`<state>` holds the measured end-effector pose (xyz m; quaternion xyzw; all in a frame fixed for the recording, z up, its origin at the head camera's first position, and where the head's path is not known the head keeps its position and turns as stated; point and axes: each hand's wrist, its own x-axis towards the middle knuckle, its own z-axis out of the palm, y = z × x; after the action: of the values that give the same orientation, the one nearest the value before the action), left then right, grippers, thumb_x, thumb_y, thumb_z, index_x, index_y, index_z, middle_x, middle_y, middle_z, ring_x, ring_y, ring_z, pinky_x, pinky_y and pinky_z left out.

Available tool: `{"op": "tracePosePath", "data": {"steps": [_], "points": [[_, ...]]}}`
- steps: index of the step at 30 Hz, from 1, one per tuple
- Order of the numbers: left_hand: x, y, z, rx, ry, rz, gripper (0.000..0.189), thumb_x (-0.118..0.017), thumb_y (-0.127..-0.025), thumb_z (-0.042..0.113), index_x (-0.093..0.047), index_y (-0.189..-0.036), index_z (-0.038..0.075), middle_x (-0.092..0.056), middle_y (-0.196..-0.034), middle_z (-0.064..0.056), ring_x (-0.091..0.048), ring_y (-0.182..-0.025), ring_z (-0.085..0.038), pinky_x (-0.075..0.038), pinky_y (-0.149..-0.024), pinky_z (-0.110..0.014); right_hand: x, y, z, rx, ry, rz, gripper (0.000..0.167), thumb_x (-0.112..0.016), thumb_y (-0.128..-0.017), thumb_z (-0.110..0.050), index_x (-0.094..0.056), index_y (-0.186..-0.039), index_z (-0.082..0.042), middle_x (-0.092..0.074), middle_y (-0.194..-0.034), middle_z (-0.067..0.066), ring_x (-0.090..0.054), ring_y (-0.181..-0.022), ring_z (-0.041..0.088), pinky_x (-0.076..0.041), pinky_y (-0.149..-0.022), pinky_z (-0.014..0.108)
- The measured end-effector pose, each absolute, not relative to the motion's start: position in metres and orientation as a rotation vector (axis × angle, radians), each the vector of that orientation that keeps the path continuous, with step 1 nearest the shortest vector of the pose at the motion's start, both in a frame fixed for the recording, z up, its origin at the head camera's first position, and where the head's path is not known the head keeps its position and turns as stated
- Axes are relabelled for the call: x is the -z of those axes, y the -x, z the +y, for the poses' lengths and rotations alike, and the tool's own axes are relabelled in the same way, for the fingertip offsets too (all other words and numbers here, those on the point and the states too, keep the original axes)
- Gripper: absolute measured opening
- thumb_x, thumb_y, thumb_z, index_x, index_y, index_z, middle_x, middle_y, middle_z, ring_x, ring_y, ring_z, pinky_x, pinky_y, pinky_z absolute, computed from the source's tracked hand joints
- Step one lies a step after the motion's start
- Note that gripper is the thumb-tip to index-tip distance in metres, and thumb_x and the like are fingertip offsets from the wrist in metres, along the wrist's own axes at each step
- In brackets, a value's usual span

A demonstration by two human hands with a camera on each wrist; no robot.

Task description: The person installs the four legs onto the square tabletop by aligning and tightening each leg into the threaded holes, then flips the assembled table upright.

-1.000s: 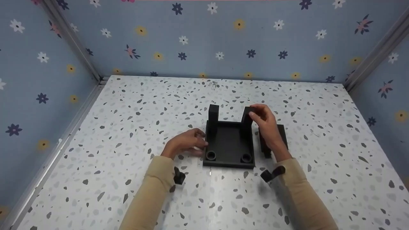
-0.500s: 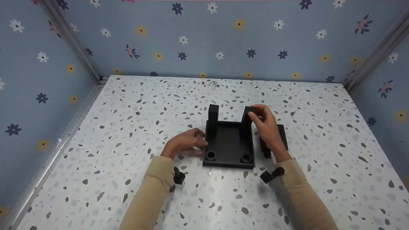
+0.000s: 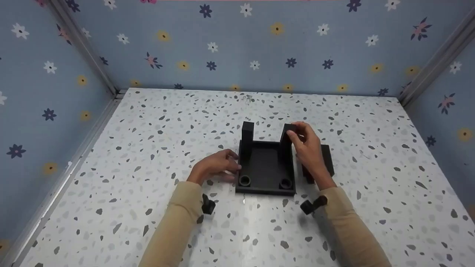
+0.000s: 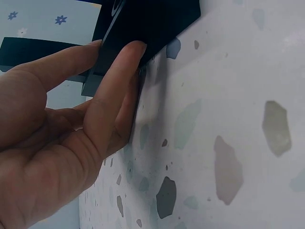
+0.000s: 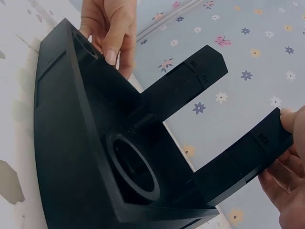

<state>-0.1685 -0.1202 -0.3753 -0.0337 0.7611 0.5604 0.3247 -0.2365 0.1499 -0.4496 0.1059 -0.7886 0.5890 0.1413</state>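
A black tray-like base (image 3: 265, 168) stands on the table, with round sockets at its two near corners and upright square posts at its far corners. Beside its left wall is my left hand (image 3: 219, 163), thumb at the rim and fingers (image 4: 112, 95) against the outer face, gripping it lightly. My right hand (image 3: 310, 144) pinches the top of the right post (image 3: 286, 139) between thumb and fingers. That post leans slightly outward in the head view, while the left post (image 3: 247, 137) stands straight. Raised digits mark both posts in the right wrist view.
Another black piece (image 3: 327, 159) lies right of the base, partly hidden beneath my right forearm. The speckled white table (image 3: 167, 122) is enclosed by flower-patterned walls (image 3: 237, 44) at the back and sides. Small black cameras sit at both wrists.
My right hand and wrist have shifted very slightly left, still pinching the right post. The left hand and the base keep their places.
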Motion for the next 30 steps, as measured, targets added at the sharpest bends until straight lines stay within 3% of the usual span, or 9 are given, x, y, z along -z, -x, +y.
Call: {"op": "tracePosePath", "data": {"steps": [2,5,9,15,20,30], "points": [[0.424,0.195,-0.13,-1.47,0.064,1.978,0.045,-0.06,-0.09,0.008,-0.042,-0.131,0.002,-0.057,-0.115,-0.019,-0.065,-0.096,-0.024,-0.057,-0.084,-0.033,0.449,0.236,0.148,-1.713,-0.269,-2.286,0.042,-0.062,-0.093,-0.028,-0.054,-0.125,-0.003,-0.059,-0.119,0.012,-0.057,-0.11,0.019,-0.047,-0.099,0.039],[0.455,0.21,-0.135,-1.51,0.039,1.938,0.048,-0.065,-0.088,0.01,-0.043,-0.13,0.003,-0.059,-0.112,-0.018,-0.066,-0.091,-0.023,-0.058,-0.08,-0.033,0.449,0.235,0.147,-1.762,-0.228,-2.273,0.039,-0.061,-0.094,-0.022,-0.053,-0.127,-0.003,-0.058,-0.121,0.013,-0.055,-0.112,0.019,-0.045,-0.102,0.038],[0.463,0.215,-0.134,-1.533,0.071,1.927,0.049,-0.067,-0.086,0.009,-0.044,-0.128,0.005,-0.06,-0.11,-0.017,-0.067,-0.087,-0.023,-0.059,-0.076,-0.031,0.449,0.235,0.147,-1.811,-0.196,-2.258,0.04,-0.062,-0.093,-0.023,-0.053,-0.127,-0.005,-0.057,-0.122,0.01,-0.055,-0.114,0.017,-0.046,-0.102,0.034],[0.46,0.215,-0.133,-1.512,0.067,1.948,0.05,-0.068,-0.086,0.009,-0.044,-0.13,0.004,-0.058,-0.111,-0.016,-0.065,-0.087,-0.021,-0.059,-0.075,-0.03,0.446,0.231,0.15,-1.814,-0.226,-2.261,0.044,-0.063,-0.092,-0.032,-0.053,-0.128,-0.009,-0.058,-0.124,0.008,-0.056,-0.117,0.018,-0.051,-0.091,0.03],[0.457,0.215,-0.133,-1.494,0.078,1.962,0.05,-0.069,-0.085,0.01,-0.045,-0.129,0.005,-0.059,-0.111,-0.016,-0.066,-0.089,-0.021,-0.059,-0.076,-0.03,0.441,0.23,0.155,-1.848,-0.191,-2.23,0.04,-0.061,-0.094,-0.026,-0.053,-0.127,-0.005,-0.056,-0.125,0.011,-0.054,-0.117,0.021,-0.049,-0.097,0.029],[0.459,0.215,-0.133,-1.498,0.096,1.945,0.051,-0.068,-0.084,0.009,-0.044,-0.129,0.005,-0.06,-0.111,-0.017,-0.066,-0.09,-0.023,-0.059,-0.078,-0.031,0.413,0.209,0.168,-1.75,-0.082,-2.322,0.038,-0.054,-0.098,-0.02,-0.049,-0.128,0.002,-0.054,-0.126,0.016,-0.055,-0.114,0.025,-0.048,-0.093,0.025]]}}
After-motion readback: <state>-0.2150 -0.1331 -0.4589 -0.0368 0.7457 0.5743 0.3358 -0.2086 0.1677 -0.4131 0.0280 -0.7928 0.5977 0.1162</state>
